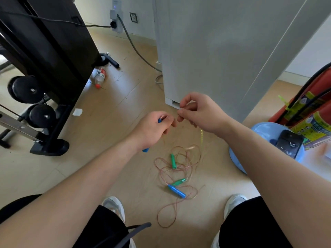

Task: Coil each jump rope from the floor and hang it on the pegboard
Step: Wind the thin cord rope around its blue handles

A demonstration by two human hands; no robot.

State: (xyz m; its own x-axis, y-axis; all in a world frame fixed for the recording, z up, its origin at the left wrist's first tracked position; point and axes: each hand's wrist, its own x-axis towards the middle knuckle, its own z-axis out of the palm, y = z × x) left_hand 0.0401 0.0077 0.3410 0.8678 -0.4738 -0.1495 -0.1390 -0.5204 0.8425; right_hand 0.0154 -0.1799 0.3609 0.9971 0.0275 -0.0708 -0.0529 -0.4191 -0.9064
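The person's left hand [152,129] is clenched round a blue handle [146,150], its lower end poking out under the fist. Just beside it the right hand [198,111] pinches a thin cord [201,138] that hangs below. The other jump ropes [177,169] lie tangled on the floor [125,108] ahead of the shoes [114,204], green handles [173,161] and a second blue handle [177,191] among the loops
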